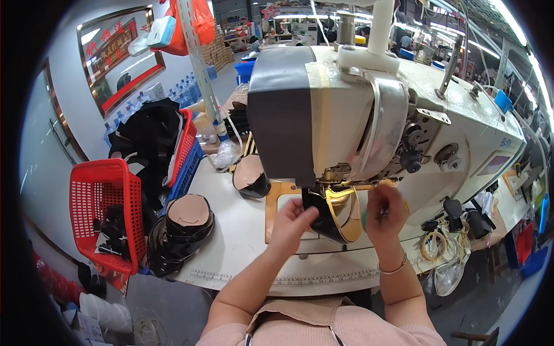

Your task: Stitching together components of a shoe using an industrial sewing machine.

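Under the head of a large sewing machine (pixel 358 115) sits a black shoe upper (pixel 323 218) with a tan lining, curved into an open loop and lit by a yellow lamp. My left hand (pixel 293 224) pinches its left edge between thumb and fingers. To the right of the upper, my right hand (pixel 385 216) is raised near the needle area with its fingers curled in. Something small and dark shows between those fingers, too unclear to name. The needle itself is hidden behind the upper and the machine's parts.
Stacked black uppers with tan linings (pixel 187 222) stand on the table's left, and another upper (pixel 250 173) lies nearer the machine. A red basket (pixel 135 216) holds black scraps. Cords and a coil (pixel 433 247) hang at the right edge. A ruler strip (pixel 277 281) follows the front edge.
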A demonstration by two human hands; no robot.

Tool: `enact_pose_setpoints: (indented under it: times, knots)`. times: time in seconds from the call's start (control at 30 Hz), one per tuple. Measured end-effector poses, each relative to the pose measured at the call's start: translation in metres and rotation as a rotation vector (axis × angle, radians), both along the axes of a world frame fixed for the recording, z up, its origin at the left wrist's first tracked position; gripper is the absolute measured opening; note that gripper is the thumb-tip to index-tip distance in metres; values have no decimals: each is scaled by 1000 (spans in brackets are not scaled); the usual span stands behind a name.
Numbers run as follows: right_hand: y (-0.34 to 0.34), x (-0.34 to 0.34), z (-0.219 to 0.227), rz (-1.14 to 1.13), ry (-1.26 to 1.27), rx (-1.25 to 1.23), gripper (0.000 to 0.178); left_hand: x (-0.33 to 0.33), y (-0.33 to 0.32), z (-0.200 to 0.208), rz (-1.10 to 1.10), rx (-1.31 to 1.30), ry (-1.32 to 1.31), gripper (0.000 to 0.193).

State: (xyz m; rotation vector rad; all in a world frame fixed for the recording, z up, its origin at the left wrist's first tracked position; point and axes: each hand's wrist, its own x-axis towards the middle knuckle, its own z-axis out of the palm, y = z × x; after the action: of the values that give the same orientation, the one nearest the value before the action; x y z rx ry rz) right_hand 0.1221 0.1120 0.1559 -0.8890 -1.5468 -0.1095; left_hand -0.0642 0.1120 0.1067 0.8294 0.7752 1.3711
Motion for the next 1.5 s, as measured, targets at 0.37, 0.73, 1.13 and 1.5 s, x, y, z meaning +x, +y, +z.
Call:
enact_pose_setpoints:
  times: [0.37,0.73,1.13,1.5]
  knots:
    - [-19,5,-26,213,-97,-273,21,7,-28,-3,-89,118,-35,30]
    - [-38,1,-12,362,-352,-344,16,13,-40,3,8,224,184,24]
    - [-20,-15,-10,336,-243,-443,14,2,3,14,-7,162,142,29]
    - [-36,-10,-14,416,-171,-483,11,0,-33,-18,-99,279,114,40]
